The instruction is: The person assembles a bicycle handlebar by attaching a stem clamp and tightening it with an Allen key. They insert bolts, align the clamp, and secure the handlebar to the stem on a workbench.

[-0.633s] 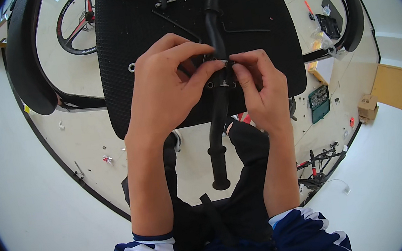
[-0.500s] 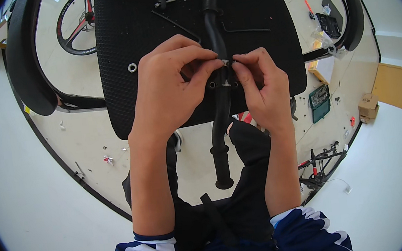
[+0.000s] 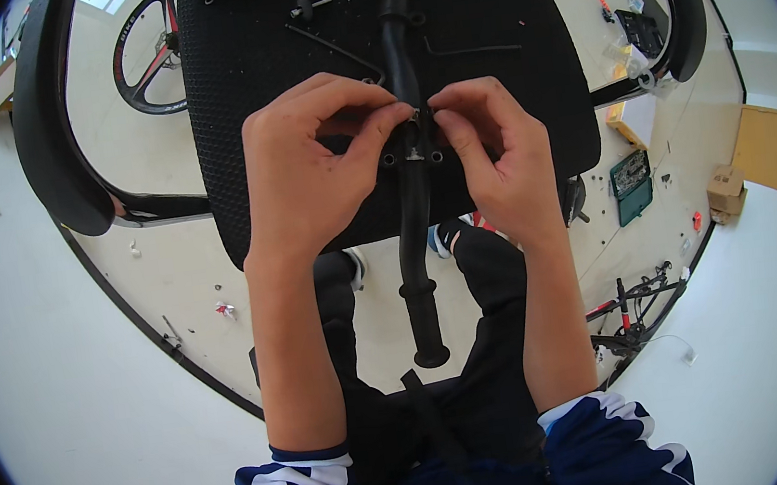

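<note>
A black bicycle handlebar (image 3: pixel 413 210) with dark grips lies lengthwise over the chair seat (image 3: pixel 235 174), its near end overhanging the front edge. Around its middle sits a small clamp (image 3: pixel 415 154) with a hole on either side. My left hand (image 3: pixel 303 175) comes in from the left, thumb and forefinger pinched at the clamp's far part on a tiny piece mostly covered by the fingertips. Opposite it, my right hand (image 3: pixel 506 155) is closed in a pinch just right of the bar; what its fingertips hold, if anything, is too small to make out.
Two hex keys, one left (image 3: pixel 336 50) and one right (image 3: pixel 476 49) of the bar, lie on the seat. Beyond are a bolt with a dark round piece (image 3: pixel 309 7) and loose hardware. Armrests flank the seat; a spoked wheel (image 3: pixel 154 53) and bike frame (image 3: pixel 632 310) are on the floor.
The view has shifted slightly, so the bar and both hands appear a little farther left. Both hands stay pinched at the clamp. The silver nut beside my left hand no longer shows.
</note>
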Available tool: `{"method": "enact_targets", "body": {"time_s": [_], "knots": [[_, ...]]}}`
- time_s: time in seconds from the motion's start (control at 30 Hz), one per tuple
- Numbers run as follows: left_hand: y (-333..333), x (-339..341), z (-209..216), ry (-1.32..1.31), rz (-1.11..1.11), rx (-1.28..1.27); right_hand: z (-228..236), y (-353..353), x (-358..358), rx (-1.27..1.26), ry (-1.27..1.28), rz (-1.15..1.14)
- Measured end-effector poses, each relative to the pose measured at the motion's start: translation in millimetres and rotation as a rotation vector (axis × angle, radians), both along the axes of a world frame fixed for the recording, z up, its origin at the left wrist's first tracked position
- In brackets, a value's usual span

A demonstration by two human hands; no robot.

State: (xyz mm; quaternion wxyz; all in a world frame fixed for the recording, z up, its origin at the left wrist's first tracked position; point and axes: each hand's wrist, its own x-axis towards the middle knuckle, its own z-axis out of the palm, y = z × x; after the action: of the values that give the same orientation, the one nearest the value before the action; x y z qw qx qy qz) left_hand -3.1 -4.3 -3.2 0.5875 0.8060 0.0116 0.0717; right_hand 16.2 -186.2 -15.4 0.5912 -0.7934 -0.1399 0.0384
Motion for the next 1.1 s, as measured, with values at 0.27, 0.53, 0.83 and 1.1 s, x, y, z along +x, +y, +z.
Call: {"method": "enact_targets", "body": {"time_s": [0.27, 0.53, 0.83, 1.1], "knots": [[4.0, 2.5, -8.5, -0.141, 0.02, 0.008, 2.7, 8.8, 1.7, -0.018, -0.024, -0.001], [9.4, 1.0, -2.6, -0.082, -0.008, 0.107, 0.1, 6.1, 3.6, 0.005, 0.006, 0.001], [12.8, -1.1, -6.2, -0.04, 0.074, -0.002, -0.4, 9.5, 1.9, -0.04, -0.037, 0.005], [13.9, 0.3, -6.0, -0.102, 0.005, 0.113, 4.0, 12.9, 2.3, 0.022, 0.003, 0.009]]}}
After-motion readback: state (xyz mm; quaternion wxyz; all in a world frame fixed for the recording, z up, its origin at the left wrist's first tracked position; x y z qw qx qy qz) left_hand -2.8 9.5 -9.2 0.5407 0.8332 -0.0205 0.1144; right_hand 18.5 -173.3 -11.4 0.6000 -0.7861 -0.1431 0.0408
